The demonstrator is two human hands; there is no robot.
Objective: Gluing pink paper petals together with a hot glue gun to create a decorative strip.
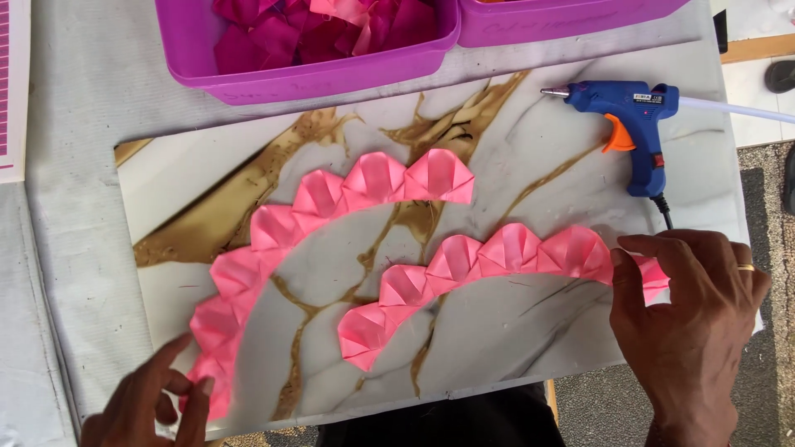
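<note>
Two curved chains of folded pink ribbon petals lie on a marble-patterned board [513, 149]. The longer chain [315, 203] arcs from the board's lower left corner up to the middle. The shorter chain [464, 265] runs from the centre to the right. My left hand [153, 406] rests its fingers on the lower end of the longer chain at the bottom left. My right hand [687, 323] pinches the right end of the shorter chain between thumb and fingers; a ring shows on one finger.
A blue glue gun [633, 116] lies on the board's upper right, its glue stick and cord trailing right. Two purple plastic tubs [306, 79] stand at the back, the left one holding darker pink ribbon pieces. Grey cloth covers the table; floor shows at right.
</note>
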